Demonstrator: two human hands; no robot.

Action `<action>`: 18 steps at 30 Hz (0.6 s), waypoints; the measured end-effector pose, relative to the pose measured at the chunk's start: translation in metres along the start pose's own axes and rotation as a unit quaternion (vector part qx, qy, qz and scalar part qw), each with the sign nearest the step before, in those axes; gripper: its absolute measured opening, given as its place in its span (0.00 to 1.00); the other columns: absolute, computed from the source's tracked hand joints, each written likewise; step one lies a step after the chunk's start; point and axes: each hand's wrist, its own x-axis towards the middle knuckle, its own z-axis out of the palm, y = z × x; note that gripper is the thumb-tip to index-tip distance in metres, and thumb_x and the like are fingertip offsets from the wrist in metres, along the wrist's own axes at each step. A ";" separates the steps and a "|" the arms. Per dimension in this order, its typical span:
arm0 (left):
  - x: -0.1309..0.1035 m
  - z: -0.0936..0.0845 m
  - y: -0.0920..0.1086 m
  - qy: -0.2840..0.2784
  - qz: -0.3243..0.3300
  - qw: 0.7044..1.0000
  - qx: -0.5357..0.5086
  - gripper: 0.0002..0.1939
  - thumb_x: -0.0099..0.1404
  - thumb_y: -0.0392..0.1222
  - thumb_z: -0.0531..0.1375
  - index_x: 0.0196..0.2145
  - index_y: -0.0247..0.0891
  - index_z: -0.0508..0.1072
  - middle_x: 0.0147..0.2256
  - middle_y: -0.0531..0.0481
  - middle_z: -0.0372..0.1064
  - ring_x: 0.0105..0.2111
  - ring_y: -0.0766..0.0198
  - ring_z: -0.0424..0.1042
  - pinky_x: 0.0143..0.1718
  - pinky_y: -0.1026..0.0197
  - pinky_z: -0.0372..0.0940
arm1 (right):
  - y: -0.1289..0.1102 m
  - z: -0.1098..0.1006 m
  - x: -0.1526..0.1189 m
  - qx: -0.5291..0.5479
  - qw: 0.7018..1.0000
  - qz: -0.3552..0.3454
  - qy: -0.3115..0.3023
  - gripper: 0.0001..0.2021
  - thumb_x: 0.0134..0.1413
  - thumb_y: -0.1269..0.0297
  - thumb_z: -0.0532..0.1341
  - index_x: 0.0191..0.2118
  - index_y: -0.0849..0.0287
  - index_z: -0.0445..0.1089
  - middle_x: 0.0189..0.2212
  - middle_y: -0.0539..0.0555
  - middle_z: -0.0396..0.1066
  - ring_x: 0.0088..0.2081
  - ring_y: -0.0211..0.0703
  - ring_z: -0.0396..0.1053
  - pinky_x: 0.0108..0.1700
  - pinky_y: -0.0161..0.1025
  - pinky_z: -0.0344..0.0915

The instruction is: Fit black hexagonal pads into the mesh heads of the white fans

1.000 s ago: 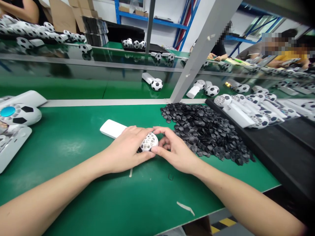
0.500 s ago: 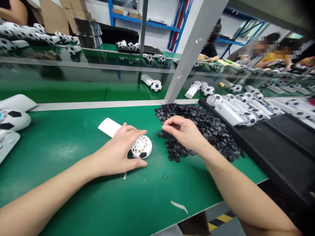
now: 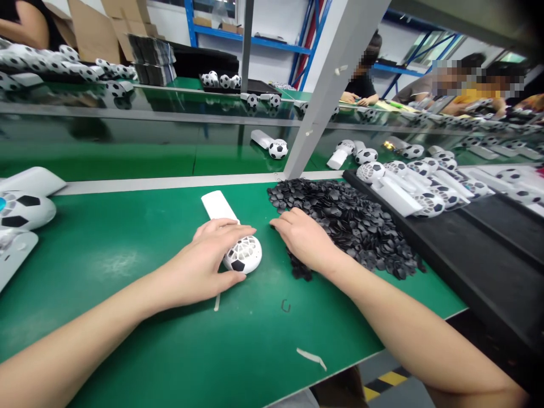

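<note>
A white handheld fan with a football-patterned, grilled head (image 3: 247,256) lies on the green table, its flat handle pointing away and to the left. My left hand (image 3: 208,255) curves around the head, thumb at the near side and fingers over the far side. To the right, my right hand (image 3: 304,238) is palm down at the left edge of a heap of small flat black pieces (image 3: 352,209). Its thumb and fingers come together in a pinch. Something dark shows at the fingertips, too small to make out.
More fans (image 3: 425,192) lie on a black tray (image 3: 480,249) at the right, and others (image 3: 25,209) at the left edge. A metal post (image 3: 323,90) rises behind the heap. Beyond it, fans (image 3: 278,148) lie on a green conveyor; several people sit farther back.
The fan has turned under my left hand, its handle swinging right and away. My right hand has moved slightly left and tipped palm down. Fans on the conveyor have shifted right.
</note>
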 end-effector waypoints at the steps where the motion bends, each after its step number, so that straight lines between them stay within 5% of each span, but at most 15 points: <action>1: 0.000 0.000 0.001 -0.005 -0.005 1.000 -0.014 0.29 0.54 0.40 0.58 0.55 0.45 0.57 0.55 0.47 0.56 0.58 0.50 0.46 0.55 0.44 0.51 | 0.001 -0.001 -0.001 0.049 0.999 -0.002 0.018 0.12 0.58 0.74 0.50 0.40 0.64 0.70 0.32 0.60 0.68 0.37 0.48 0.61 0.39 0.45 0.61; 7: 0.003 0.011 0.010 0.047 -0.067 0.993 -0.086 0.23 0.54 0.42 0.58 0.48 0.43 0.60 0.54 0.45 0.55 0.61 0.52 0.40 0.57 0.44 0.49 | -0.012 -0.024 -0.011 0.335 0.938 -0.033 0.079 0.05 0.54 0.69 0.55 0.36 0.56 0.68 0.31 0.51 0.69 0.34 0.40 0.65 0.38 0.39 0.64; 13: 0.006 0.008 0.006 0.005 -0.013 0.995 -0.098 0.23 0.52 0.36 0.58 0.47 0.42 0.60 0.53 0.47 0.55 0.61 0.55 0.39 0.58 0.48 0.48 | -0.022 -0.022 -0.008 0.366 0.915 -0.163 0.037 0.06 0.56 0.72 0.54 0.35 0.56 0.66 0.32 0.51 0.69 0.38 0.39 0.64 0.43 0.40 0.62; 18: 0.005 0.008 0.009 0.016 -0.038 0.993 -0.114 0.20 0.56 0.43 0.57 0.47 0.40 0.60 0.55 0.46 0.54 0.61 0.56 0.40 0.59 0.50 0.47 | -0.023 -0.012 -0.001 0.375 0.919 -0.108 0.056 0.03 0.52 0.70 0.59 0.32 0.59 0.63 0.28 0.50 0.65 0.32 0.37 0.63 0.37 0.37 0.63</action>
